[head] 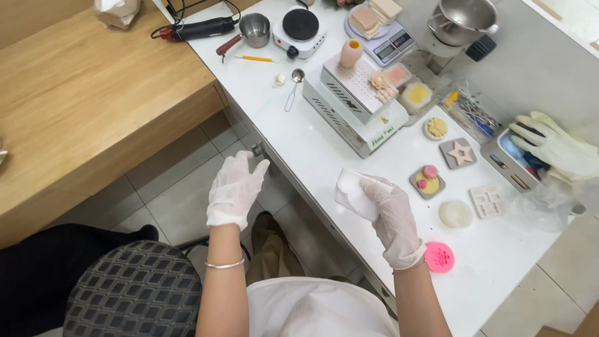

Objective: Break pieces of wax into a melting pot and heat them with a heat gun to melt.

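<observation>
White tissue (350,192): crumpled, pinched in the gloved right hand (393,215), fingers closed on it, held just over the near part of the white table (324,150). Gloved left hand (235,187): off the table's edge, above the tiled floor (181,193), fingers together and loosely curled, holding nothing. To the right of the tissue: grey square mould (428,181) with pink and yellow pieces, a pale round disc (455,213) beside it, a pink round mould (440,256) near the right wrist. White box (355,115) stands further back.
</observation>
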